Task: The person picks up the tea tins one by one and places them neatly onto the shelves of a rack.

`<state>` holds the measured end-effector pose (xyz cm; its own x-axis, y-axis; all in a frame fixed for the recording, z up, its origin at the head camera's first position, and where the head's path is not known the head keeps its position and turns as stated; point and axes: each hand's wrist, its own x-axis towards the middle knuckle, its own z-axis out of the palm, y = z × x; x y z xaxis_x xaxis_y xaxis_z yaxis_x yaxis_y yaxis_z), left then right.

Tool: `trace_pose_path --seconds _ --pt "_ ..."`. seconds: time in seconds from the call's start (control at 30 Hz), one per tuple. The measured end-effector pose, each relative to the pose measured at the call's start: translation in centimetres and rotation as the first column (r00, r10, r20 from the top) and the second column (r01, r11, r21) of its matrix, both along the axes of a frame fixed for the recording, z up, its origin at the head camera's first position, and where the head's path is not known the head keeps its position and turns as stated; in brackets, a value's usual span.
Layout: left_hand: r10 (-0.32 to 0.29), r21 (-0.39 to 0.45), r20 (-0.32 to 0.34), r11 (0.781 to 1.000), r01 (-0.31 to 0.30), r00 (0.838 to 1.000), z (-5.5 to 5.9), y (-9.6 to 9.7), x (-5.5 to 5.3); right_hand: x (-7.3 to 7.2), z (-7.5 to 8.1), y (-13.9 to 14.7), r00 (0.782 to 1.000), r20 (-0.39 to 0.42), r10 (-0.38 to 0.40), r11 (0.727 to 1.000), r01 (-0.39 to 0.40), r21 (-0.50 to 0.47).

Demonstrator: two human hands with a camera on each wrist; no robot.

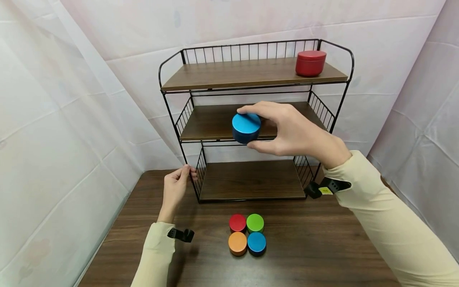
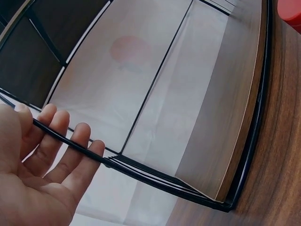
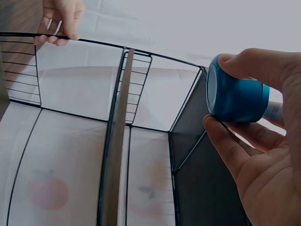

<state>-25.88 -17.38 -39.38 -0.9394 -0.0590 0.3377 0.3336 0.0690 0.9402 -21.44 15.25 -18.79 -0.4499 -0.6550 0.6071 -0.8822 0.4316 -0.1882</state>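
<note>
My right hand [image 1: 288, 129] holds a round blue tin [image 1: 246, 129] by its sides, thumb opposite the fingers, in front of the rack's middle shelf. In the right wrist view this tin [image 3: 237, 96] is tilted on its side relative to the camera and clear of the rack. With thumb and fingers, my left hand [image 1: 174, 188] grips the left front post [image 2: 70, 142] of the black wire rack, low down beside the bottom shelf. A red tin [image 1: 310, 63] stands on the top shelf [image 1: 233, 71], near its right end.
Before the rack, a red tin [image 1: 238, 222], a green tin [image 1: 255, 222], an orange tin [image 1: 238, 243] and a blue tin [image 1: 257, 243] stand grouped on the wooden table [image 1: 308, 239]. The middle shelf [image 1: 211, 119] and bottom shelf [image 1: 251, 179] have wire side rails. Pale cloth [image 1: 89, 119] hangs around.
</note>
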Motion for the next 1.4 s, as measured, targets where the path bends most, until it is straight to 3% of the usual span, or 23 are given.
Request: trace_pose_path --seconds 0.63,1.1,1.4 --pt "0.003 -0.034 -0.023 0.999 -0.004 1.0 0.3 -0.1 0.2 -1.1 3.8 -2.8 0.999 0.037 0.028 0.999 -0.029 0.034" --pt "-0.005 -0.026 -0.013 1.0 0.004 1.0 0.4 -0.2 0.3 -1.6 5.8 -3.8 0.997 0.071 0.006 1.0 -0.007 0.012" --pt "-0.001 -0.04 -0.019 0.999 0.0 1.0 0.4 -0.3 0.4 -2.7 7.0 -4.5 0.996 0.073 -0.045 0.999 0.044 0.01"
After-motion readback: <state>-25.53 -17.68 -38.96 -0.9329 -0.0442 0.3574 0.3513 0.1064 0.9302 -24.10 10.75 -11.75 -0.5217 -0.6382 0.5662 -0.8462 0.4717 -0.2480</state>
